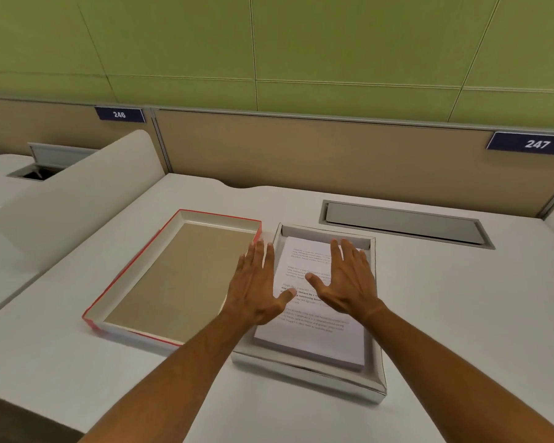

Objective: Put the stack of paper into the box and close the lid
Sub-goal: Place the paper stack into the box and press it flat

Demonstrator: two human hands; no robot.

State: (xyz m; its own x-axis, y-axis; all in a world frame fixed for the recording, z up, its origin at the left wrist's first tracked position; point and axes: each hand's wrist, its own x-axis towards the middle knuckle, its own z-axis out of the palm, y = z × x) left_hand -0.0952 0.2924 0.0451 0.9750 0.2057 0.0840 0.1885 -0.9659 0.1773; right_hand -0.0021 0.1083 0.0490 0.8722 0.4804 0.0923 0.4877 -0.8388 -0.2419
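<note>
Stack of paper [314, 327] already sits inside the white box [376, 383], flat, printed side up, long axis running away from the person; the stack fills most of the tray, with a thin gap at the right and near walls. Lid [170, 219], red-edged with a brown inner face, lies upside down on the desk [461, 314] just beside the box, to its left, long axis roughly parallel to the box.

Left hand [256, 289] is open flat, fingers spread, holding nothing, over the box's left wall and the gap toward the lid. Right hand [349, 282] is also open and empty, palm down over the far half of the stack; contact with the paper can't be confirmed.

Paper step looks done. Next move is judged to be the lid: it lies left, so the left hand is nearer, right hand well apart from it. Lid needs flipping before it goes on. Likely a two-hand job given its width.
</note>
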